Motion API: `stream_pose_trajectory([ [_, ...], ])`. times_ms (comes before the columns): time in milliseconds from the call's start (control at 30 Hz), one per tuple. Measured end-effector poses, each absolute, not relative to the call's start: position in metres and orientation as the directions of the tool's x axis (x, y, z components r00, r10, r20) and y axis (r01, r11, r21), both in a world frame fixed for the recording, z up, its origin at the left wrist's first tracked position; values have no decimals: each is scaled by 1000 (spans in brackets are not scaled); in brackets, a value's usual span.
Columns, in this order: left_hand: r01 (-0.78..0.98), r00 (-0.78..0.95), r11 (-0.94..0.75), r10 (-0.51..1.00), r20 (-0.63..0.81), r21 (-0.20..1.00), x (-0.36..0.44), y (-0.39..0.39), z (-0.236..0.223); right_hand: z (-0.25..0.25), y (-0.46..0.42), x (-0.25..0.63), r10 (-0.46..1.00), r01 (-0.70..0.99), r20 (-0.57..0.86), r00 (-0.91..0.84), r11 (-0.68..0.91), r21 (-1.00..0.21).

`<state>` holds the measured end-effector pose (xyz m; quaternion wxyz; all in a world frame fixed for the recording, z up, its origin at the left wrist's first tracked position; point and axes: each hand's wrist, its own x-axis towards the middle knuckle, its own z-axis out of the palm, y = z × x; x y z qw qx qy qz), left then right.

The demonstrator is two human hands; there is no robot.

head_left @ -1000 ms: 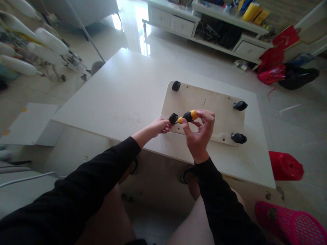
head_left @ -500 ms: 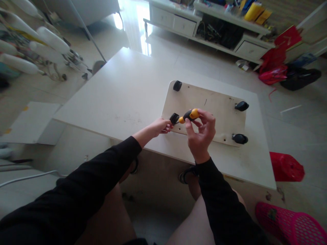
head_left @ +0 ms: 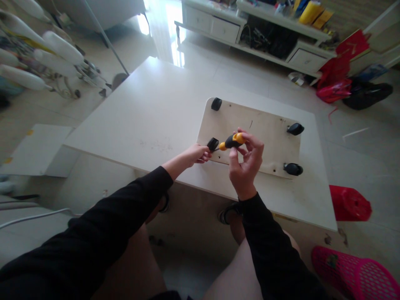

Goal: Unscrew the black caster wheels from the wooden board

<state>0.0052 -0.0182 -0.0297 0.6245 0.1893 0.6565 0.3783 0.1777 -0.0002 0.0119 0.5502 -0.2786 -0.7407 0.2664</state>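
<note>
A pale rectangular board (head_left: 256, 121) lies on the white table (head_left: 150, 108), with a black caster wheel near each corner. My right hand (head_left: 248, 160) is closed round a yellow and black screwdriver (head_left: 233, 141), its shaft slanting down leftward to the base of the near-left caster (head_left: 213, 144). At that same caster, my left hand (head_left: 200, 154) has its fingers closed against the board's corner; the caster's lower part is partly covered by the fingertips. The far-left caster (head_left: 216, 104) and the two right-hand casters, one of them the near-right caster (head_left: 293, 169), stand apart from my hands.
A white cabinet (head_left: 212, 27) with drawers stands beyond the table. Red bags (head_left: 334, 83) lie at the back right. On the floor at right are a red container (head_left: 350, 203) and a pink mesh basket (head_left: 359, 275). A white box (head_left: 37, 150) sits at left.
The fingers of my right hand have shifted on the screwdriver handle, and the handle has turned a little. My left hand stays at the caster.
</note>
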Motion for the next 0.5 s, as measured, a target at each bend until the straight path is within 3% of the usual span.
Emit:
stream_pose_trajectory([
  [167, -244, -141, 639, 721, -679, 729, 6, -18, -29, 15, 2, 177, 667, 155, 719, -194, 745, -649],
  [500, -238, -144, 640, 720, -678, 730, 6, -18, -26, 7, -2, 174, 693, 68, 692, -202, 714, -696],
])
